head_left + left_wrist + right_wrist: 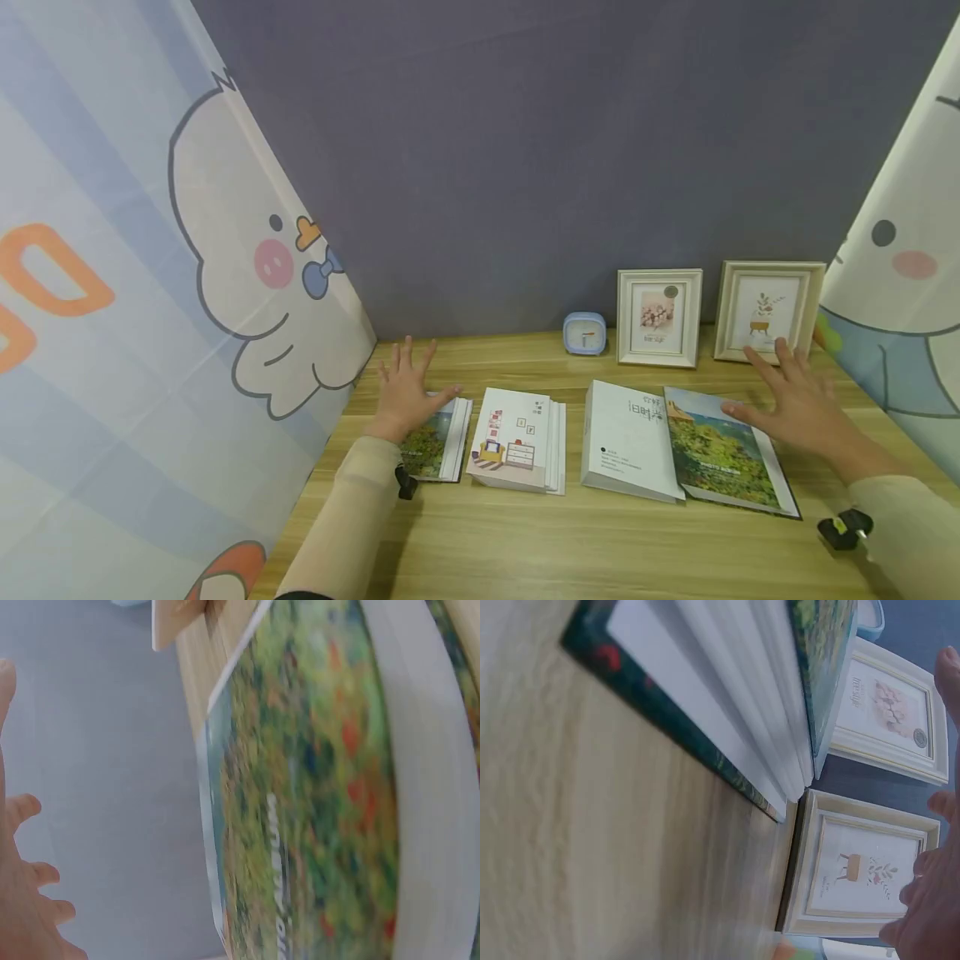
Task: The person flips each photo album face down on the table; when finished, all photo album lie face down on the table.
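My left hand (407, 395), fingers spread, hovers over a photo album (429, 446) with a garden picture on its cover. That cover (315, 780) fills much of the left wrist view, with the hand apart from it. On the right, my other hand (797, 408) hangs with spread fingers over the edge of a second garden-cover album (720, 450); in the right wrist view its pages (742, 697) fan slightly. Neither hand holds anything. Between the hands lie a white book with a drawn armchair (510, 442) and a white book with dark lettering (630, 442).
Against the grey backdrop stand a small blue clock (584, 333), a frame with a flower picture (659, 318) and a frame with a potted plant picture (768, 310). Cartoon-printed curtains (247, 250) flank the wooden table (570, 550) on both sides.
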A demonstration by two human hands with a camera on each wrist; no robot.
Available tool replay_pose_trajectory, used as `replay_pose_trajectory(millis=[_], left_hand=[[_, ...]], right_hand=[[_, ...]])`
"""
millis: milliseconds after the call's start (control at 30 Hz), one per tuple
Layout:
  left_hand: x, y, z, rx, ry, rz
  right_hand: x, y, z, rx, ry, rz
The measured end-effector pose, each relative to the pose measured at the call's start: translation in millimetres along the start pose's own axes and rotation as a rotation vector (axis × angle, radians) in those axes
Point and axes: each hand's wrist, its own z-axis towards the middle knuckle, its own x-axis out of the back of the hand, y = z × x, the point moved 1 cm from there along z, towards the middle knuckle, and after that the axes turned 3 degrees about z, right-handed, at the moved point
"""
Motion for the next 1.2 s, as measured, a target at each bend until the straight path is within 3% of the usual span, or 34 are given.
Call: replay_pose_trajectory(millis=[200, 600, 867, 1067, 1200], left_hand=[[-2.0, 13.9, -4.1, -0.019, -0.001, -0.001], [-4.3, 35.6, -9.6, -0.077, 0.011, -0.097], [-4.4, 56.0, -14.2, -0.094, -0.011, -0.198], [-5.3, 70.5, -18.9, -0.115, 0.002, -0.294], [-5.5, 82.1, -19.8, -0.129, -0.027, -0.382]], right_hand=[[-1, 1, -5.5, -0.002, -0.008, 0.069], [-3, 1, -15.1, 0.005, 0.011, 0.111], [4, -6, -22.8, -0.011, -0.019, 0.174], [7, -8, -26.0, -0.007, -0.039, 0.17], [7, -9, -28.9, -0.002, -0.049, 0.171]])
